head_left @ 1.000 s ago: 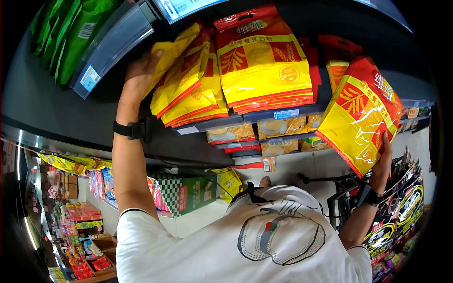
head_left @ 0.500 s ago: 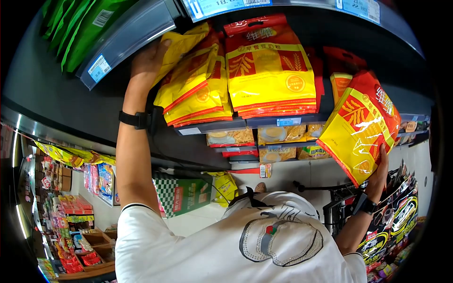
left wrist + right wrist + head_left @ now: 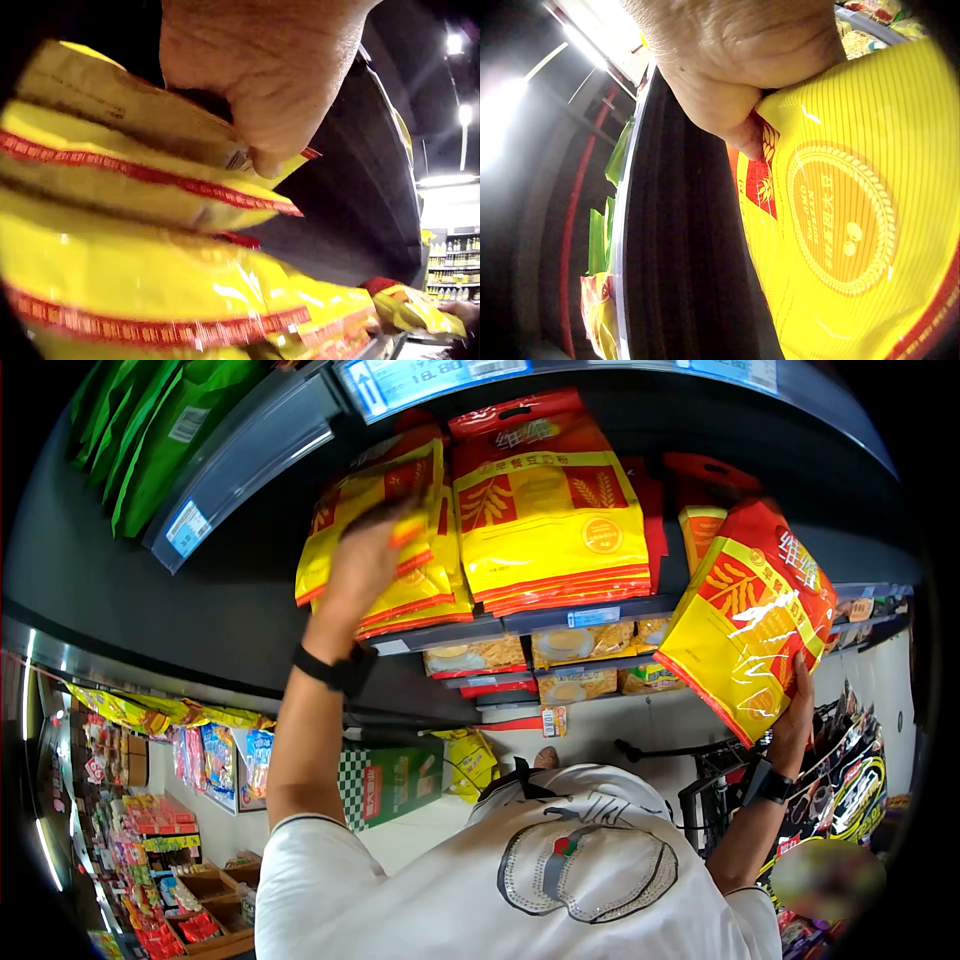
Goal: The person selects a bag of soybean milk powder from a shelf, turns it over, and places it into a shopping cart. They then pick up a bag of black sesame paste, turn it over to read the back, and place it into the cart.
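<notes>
My right hand grips a yellow and red soy milk powder bag by its lower right edge, holding it tilted in front of the shelf. In the right wrist view, the thumb presses that bag from one side. My left hand, blurred, is over the left stack of matching bags. In the left wrist view, its thumb is against a bag's edge; the other fingers are hidden. I cannot tell if it grips that bag.
Another pile of these bags lies at the shelf's middle. Green bags hang over the upper left, beside a clear price rail. Packets fill the shelf below. A cart stands at the right.
My left hand has left the far left side of the tilted bag and moved right, over the stack, where the bag now lies flatter. The right hand still holds its bag in much the same place.
</notes>
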`<state>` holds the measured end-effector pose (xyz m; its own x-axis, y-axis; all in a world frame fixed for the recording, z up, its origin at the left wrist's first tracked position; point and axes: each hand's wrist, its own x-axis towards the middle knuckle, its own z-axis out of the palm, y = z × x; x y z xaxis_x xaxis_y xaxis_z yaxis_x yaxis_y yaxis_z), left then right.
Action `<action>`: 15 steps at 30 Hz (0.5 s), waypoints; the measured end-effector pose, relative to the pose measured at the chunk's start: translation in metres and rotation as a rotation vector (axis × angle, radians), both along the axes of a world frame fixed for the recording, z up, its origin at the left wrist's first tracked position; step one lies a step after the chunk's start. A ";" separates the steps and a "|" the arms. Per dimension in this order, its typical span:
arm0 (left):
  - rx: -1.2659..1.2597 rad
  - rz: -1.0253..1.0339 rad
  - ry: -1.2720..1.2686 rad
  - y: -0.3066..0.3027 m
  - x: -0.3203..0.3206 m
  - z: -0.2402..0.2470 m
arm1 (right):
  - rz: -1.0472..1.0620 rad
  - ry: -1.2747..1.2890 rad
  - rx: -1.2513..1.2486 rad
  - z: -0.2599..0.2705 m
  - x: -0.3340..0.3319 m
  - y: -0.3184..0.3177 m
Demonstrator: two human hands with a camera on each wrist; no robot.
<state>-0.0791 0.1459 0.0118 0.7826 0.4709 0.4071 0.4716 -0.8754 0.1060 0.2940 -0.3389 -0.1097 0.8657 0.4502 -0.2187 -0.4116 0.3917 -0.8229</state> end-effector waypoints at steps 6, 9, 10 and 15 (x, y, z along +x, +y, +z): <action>0.262 -0.060 0.135 -0.056 0.013 -0.045 | 0.030 -0.044 -0.015 -0.014 0.014 -0.007; 0.255 -0.047 0.152 -0.056 0.013 -0.032 | 0.017 -0.057 -0.022 -0.017 0.017 -0.007; 0.253 -0.043 0.132 -0.055 0.014 -0.028 | 0.009 -0.062 -0.025 -0.017 0.018 -0.007; 0.198 -0.020 0.052 -0.074 0.019 -0.014 | 0.037 -0.072 -0.007 -0.010 0.010 -0.006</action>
<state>-0.0597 0.0717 -0.0023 0.8137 0.3695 0.4488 0.4541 -0.8860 -0.0938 0.3041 -0.3449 -0.1200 0.8619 0.4812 -0.1597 -0.3655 0.3714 -0.8535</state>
